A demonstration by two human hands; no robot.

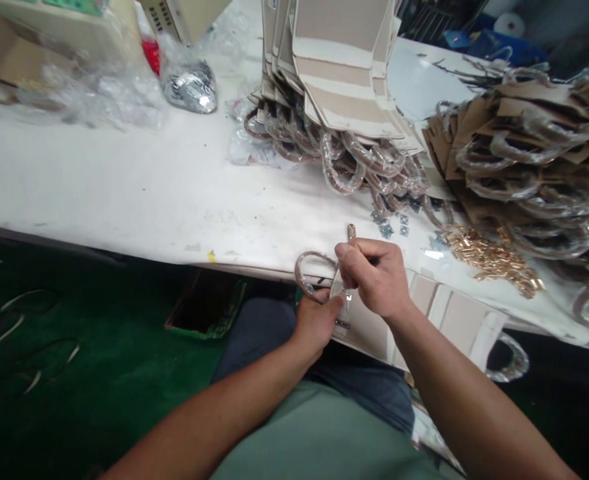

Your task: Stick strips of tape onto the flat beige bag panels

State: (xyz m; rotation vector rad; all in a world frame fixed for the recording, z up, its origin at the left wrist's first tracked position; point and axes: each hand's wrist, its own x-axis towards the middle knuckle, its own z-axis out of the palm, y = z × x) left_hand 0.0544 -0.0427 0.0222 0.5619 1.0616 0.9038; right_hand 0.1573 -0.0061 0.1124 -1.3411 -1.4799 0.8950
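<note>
In the head view, your left hand [317, 320] has its grip closed on the lower end of the plastic-wrapped handle [307, 261], pressing it on the corner of the flat bag panel [444, 313]. This panel lies partly on the front edge of the tabletop [124, 187] and partly over your lap. Your right hand [374, 277] is just above the left one, touching it, with its grip clamped around a thin tool [351, 231]. One end of the tool shows above the knuckles, but the working end is hidden under the fingers, so I cannot tell what it touches. The risk, I think, is in this closeness: if the hidden end slips from its place, it can hit your left fingertips or scratch the panel. The panel also overhangs the edge, so a strong push may tilt it down. Near your right hand lie small silver plates [389, 227] and a pile of gold fittings [494, 257]; a wide sweep of the forearm could scatter them.
</note>
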